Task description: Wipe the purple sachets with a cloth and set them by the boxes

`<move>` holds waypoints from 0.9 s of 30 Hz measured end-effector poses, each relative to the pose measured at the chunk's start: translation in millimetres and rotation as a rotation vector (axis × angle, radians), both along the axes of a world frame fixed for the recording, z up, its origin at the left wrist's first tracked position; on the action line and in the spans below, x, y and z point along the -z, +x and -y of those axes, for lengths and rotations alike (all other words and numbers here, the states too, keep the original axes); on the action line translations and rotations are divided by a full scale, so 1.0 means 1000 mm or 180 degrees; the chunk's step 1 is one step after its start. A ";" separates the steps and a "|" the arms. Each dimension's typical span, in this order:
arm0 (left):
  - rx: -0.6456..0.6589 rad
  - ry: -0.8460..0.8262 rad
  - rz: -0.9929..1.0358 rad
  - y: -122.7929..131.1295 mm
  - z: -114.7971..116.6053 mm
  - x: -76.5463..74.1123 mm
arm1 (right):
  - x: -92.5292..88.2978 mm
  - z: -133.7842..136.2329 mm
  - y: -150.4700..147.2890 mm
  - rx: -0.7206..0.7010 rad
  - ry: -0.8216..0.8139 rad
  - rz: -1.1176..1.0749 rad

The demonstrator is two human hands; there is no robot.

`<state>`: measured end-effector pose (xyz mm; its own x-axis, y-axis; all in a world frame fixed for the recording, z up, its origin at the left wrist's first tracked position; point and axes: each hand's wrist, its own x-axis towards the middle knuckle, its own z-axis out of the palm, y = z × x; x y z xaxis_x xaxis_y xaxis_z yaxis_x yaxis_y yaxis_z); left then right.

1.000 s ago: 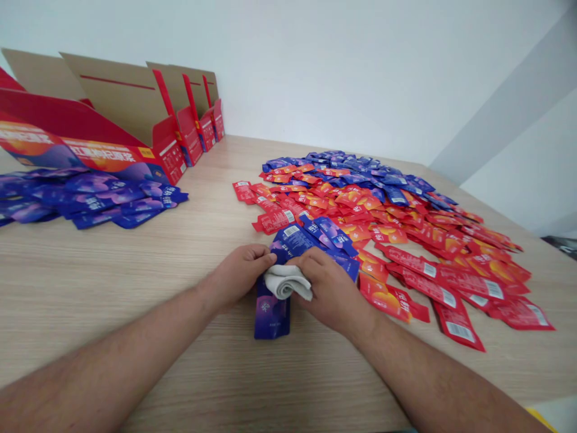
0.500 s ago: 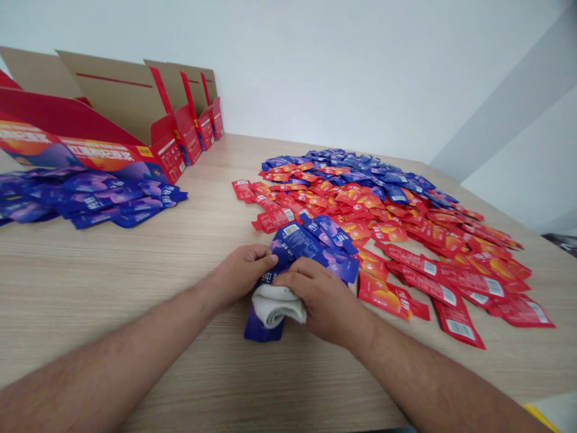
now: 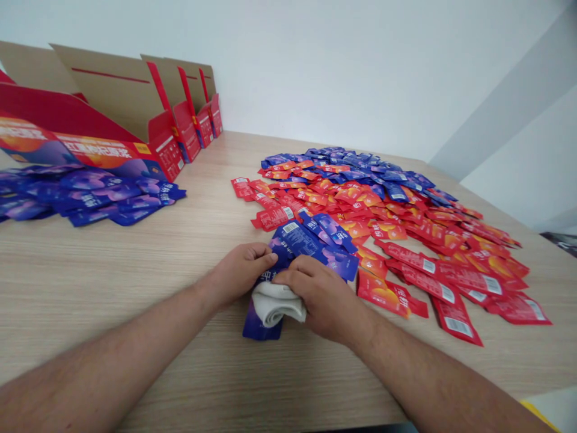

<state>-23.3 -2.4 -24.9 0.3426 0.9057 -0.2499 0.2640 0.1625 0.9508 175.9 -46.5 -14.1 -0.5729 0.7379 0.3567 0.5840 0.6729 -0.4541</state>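
My right hand (image 3: 322, 297) is closed around a rolled white cloth (image 3: 278, 305), which lies over a blue-purple pouch (image 3: 261, 325). My left hand (image 3: 246, 270) pinches the left edge of the same pouch, thumb on top, just left of the cloth. The middle of that pouch is partly covered by the cloth and fingers. Just beyond my hands, several blue pouches (image 3: 300, 240) overlap on the table, touching a wide heap of red pouches (image 3: 424, 225). More blue pouches (image 3: 360, 165) lie at the heap's far side.
Open red cardboard boxes (image 3: 103, 150) stand in a row at the back left, flaps raised. Another pile of blue pouches (image 3: 103, 195) lies before them. The wooden table (image 3: 198, 385) meets a white wall. Something yellow and white (image 3: 547, 409) shows at the bottom right corner.
The view has shifted very slightly. Both hands keep the same hold on the pouch and cloth, and the piles look unchanged.
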 end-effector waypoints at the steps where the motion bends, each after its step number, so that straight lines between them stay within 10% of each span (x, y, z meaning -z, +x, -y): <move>1: 0.0017 0.0017 -0.0044 0.000 0.000 0.000 | 0.000 0.000 0.000 -0.0072 -0.0007 0.0046; 27: 0.0128 0.0191 -0.0136 -0.001 0.002 -0.004 | -0.006 0.001 0.004 -0.0015 -0.0016 0.0089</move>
